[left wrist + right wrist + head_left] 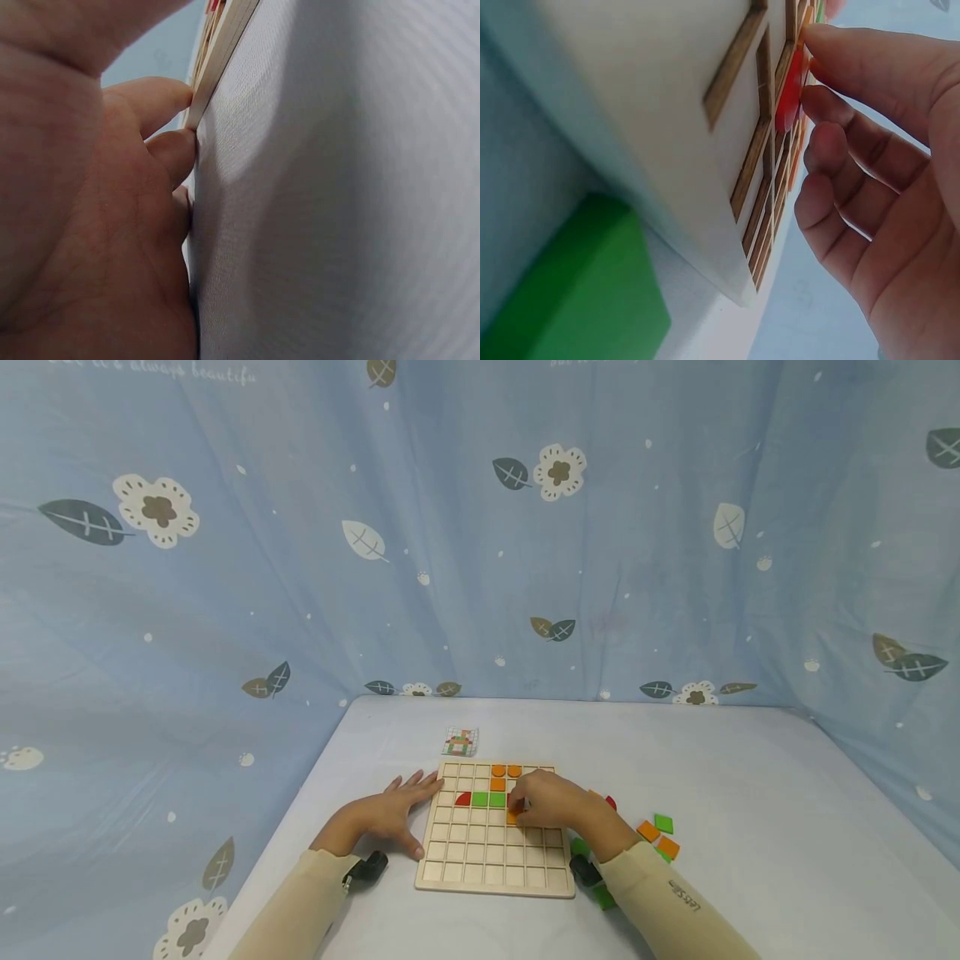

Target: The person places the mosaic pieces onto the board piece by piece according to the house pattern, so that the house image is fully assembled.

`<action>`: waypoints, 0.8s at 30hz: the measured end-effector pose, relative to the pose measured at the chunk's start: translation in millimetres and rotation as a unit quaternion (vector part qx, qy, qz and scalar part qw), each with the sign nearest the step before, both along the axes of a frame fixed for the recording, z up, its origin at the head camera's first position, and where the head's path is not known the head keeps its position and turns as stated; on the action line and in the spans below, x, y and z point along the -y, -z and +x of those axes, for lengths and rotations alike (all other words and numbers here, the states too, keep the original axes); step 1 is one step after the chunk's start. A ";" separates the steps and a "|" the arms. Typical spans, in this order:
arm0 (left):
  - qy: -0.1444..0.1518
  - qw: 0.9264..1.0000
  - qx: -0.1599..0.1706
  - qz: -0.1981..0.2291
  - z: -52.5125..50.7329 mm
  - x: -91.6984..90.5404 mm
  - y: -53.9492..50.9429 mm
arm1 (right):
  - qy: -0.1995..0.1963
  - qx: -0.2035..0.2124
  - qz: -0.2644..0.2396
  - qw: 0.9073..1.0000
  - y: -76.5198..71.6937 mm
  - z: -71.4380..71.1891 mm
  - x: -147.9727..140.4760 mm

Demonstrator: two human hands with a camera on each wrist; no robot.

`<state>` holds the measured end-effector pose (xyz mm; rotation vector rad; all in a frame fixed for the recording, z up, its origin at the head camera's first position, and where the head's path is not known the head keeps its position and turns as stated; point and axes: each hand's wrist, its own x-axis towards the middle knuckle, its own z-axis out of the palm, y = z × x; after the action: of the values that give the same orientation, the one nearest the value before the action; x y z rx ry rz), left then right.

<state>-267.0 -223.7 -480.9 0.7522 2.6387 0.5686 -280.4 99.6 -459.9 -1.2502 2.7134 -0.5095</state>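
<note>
A wooden grid board (465,885) lies on the white table. My left hand (390,814) rests beside its left edge, fingers spread, fingertips and thumb touching the rim. Over the board's right half, my right hand (551,800) pinches a red tile (788,99) with thumb and index finger at a grid cell. Below that spot sits an orange square tile (513,817), partly covered by the fingers. In the same row are two green squares (488,799) and a red quarter-round tile (463,799). Above are an orange square (497,785) and two orange rounded tiles (506,771).
A small pattern card (461,742) lies behind the board. Loose orange tiles (658,838) and green tiles (663,823) are scattered to the right. More tiles, one green (585,285), lie by the board's right edge, partly under my right forearm.
</note>
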 end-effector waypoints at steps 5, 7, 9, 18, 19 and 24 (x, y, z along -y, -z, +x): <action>-0.001 1.000 0.003 0.004 -1.0 -0.6 0.4 | 0.005 0.002 0.006 1.000 -1.8 2.3 0.5; -0.001 1.000 0.004 0.003 -1.0 -0.6 0.3 | 0.005 0.007 0.001 1.000 -2.9 3.0 -0.1; 0.000 1.000 0.002 -0.001 -1.1 0.0 0.6 | 0.011 0.019 -0.011 1.000 -4.9 3.0 -1.5; 0.002 1.000 0.001 0.000 0.1 1.5 0.1 | 0.090 0.059 -0.004 0.994 -18.5 3.9 -22.1; 0.003 1.000 0.001 0.000 0.3 1.6 0.1 | 0.097 0.059 0.002 0.994 -19.3 3.8 -25.1; 0.003 1.000 -0.001 0.001 0.2 1.1 1.4 | 0.119 0.052 0.014 0.991 -19.5 1.3 -39.5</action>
<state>-266.9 -224.8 -482.4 0.7616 2.6376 0.5704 -279.1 139.1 -440.4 -0.8707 2.7845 -0.5418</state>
